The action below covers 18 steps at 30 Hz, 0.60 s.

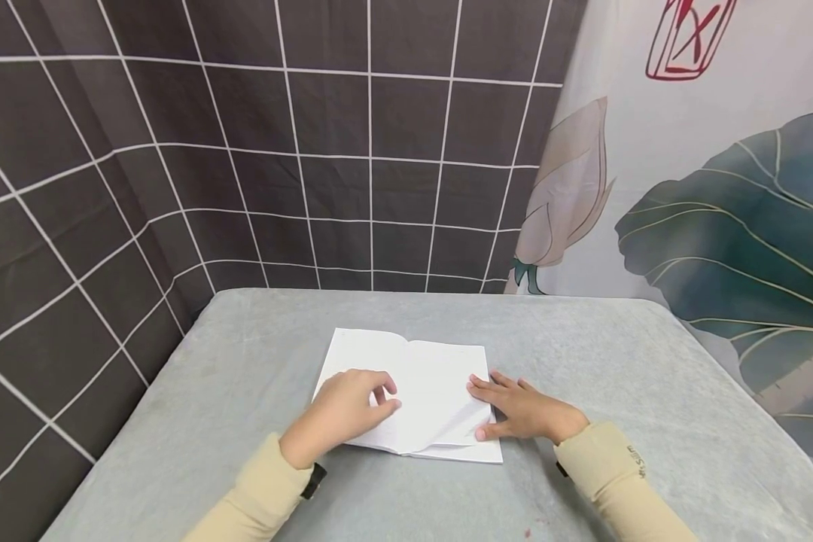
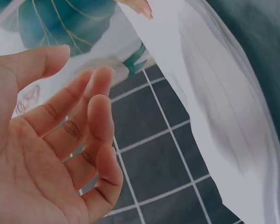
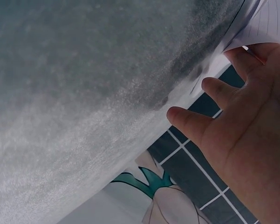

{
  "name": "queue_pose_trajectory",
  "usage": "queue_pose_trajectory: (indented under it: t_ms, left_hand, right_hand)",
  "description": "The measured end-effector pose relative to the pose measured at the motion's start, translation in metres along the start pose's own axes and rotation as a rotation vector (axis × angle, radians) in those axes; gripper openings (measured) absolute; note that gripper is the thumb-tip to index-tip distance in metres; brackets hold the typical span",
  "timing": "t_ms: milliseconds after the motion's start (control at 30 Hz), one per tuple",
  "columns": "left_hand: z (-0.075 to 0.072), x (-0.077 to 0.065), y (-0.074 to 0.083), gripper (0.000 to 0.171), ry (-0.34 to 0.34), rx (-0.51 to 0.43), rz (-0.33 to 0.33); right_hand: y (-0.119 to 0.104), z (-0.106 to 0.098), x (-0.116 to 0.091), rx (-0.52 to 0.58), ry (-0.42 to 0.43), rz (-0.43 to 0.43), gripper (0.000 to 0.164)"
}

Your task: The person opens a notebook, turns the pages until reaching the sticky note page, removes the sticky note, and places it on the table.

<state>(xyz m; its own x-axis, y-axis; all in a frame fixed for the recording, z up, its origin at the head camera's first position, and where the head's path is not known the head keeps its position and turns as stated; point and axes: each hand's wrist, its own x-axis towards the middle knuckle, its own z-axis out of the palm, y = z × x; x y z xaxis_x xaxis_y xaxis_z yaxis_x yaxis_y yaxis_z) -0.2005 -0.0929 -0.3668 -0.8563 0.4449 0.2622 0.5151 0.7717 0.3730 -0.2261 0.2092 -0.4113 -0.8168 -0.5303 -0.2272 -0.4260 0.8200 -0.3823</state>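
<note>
An open notebook (image 1: 440,391) with white pages lies on the grey-covered table. Over its left page hovers my left hand (image 1: 352,403), fingers loosely bent and apart from the thumb; in the left wrist view the palm (image 2: 42,168) holds nothing, and the curved pages (image 2: 214,102) show beside it. My right hand (image 1: 525,410) is at the notebook's right edge with fingers spread, fingertips on the page edge and the thumb near the lower right corner. There the upper page bows up from the sheet below. A lined page corner (image 3: 263,28) overlaps the fingers in the right wrist view.
The grey table (image 1: 257,339) surrounds the notebook on every side. Behind and to the left hangs a dark curtain with a white grid (image 1: 406,188). A pale curtain with a large leaf print (image 1: 752,226) hangs on the right.
</note>
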Motion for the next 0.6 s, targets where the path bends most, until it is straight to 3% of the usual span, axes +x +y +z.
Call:
queue_pose_trajectory:
  t_ms: [300, 400, 600]
  left_hand:
    - [0.019, 0.003, 0.022, 0.019, 0.098, 0.289, 0.212]
    - [0.026, 0.004, 0.031, 0.022, 0.077, 0.333, 0.253]
    - [0.042, 0.005, 0.046, 0.030, -0.030, 0.402, 0.277]
  right_hand:
    - [0.002, 0.001, -0.001, 0.005, 0.000, 0.003, 0.087]
    - [0.001, 0.000, -0.001, 0.010, -0.005, 0.015, 0.086]
    - [-0.001, -0.001, 0.000, 0.008, -0.002, 0.009, 0.084]
